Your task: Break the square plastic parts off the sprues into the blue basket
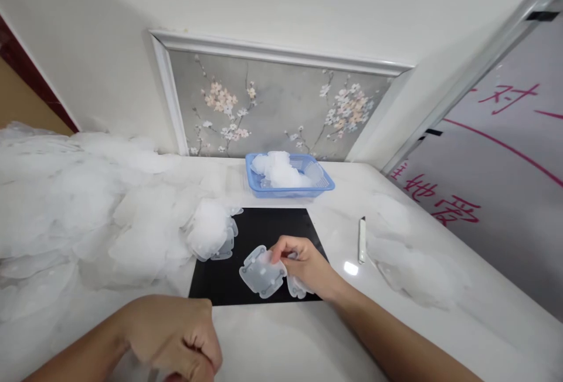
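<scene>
My right hand [303, 262] pinches a translucent plastic piece [263, 273] with notched edges and small dots over a black mat [259, 223]. A second translucent piece [298, 288] shows under that hand, partly hidden by the fingers; whether it is held too is unclear. My left hand [176, 335] is curled closed near the mat's front left corner. Its fingertips are turned down out of sight, so anything in them is hidden. A small stack of the same pieces [211, 229] lies on the mat's left edge.
A large heap of translucent pieces [88, 206] covers the table's left side. Behind the mat stands a blue plastic basket [285, 193] holding more pieces. A white utility knife [362, 240] lies at right, beside another spread of pieces [413, 264]. A whiteboard [505, 153] borders the right.
</scene>
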The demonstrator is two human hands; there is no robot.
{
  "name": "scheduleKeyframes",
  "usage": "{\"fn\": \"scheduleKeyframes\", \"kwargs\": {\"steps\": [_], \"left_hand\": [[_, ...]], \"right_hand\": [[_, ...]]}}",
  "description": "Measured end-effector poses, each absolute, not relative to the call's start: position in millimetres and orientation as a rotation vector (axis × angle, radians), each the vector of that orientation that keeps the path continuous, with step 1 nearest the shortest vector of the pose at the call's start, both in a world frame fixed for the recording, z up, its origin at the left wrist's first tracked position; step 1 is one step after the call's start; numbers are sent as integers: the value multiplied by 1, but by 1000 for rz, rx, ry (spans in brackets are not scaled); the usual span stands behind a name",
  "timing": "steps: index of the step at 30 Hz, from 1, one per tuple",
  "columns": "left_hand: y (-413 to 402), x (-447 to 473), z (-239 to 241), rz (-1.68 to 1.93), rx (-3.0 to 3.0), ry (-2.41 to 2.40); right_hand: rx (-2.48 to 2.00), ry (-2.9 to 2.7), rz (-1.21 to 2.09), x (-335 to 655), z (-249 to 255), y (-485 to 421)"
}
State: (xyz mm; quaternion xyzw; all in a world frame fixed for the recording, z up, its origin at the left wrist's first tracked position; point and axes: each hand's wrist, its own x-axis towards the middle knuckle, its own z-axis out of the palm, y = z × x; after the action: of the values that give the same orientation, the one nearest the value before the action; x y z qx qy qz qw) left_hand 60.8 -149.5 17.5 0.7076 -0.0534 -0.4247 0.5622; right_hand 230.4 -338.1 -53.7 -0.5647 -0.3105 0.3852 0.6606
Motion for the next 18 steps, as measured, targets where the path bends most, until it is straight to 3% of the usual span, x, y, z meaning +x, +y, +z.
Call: {"fn": "scheduleKeyframes", "kwargs": {"steps": [7, 18], "left_hand": [[-134, 82, -20, 219, 2514, -109], [-122, 91, -39, 260, 3088, -276]], "right_hand": [[-1277, -645, 873, 231, -53, -337], [-1195, -552, 918, 233, -51, -338]]}}
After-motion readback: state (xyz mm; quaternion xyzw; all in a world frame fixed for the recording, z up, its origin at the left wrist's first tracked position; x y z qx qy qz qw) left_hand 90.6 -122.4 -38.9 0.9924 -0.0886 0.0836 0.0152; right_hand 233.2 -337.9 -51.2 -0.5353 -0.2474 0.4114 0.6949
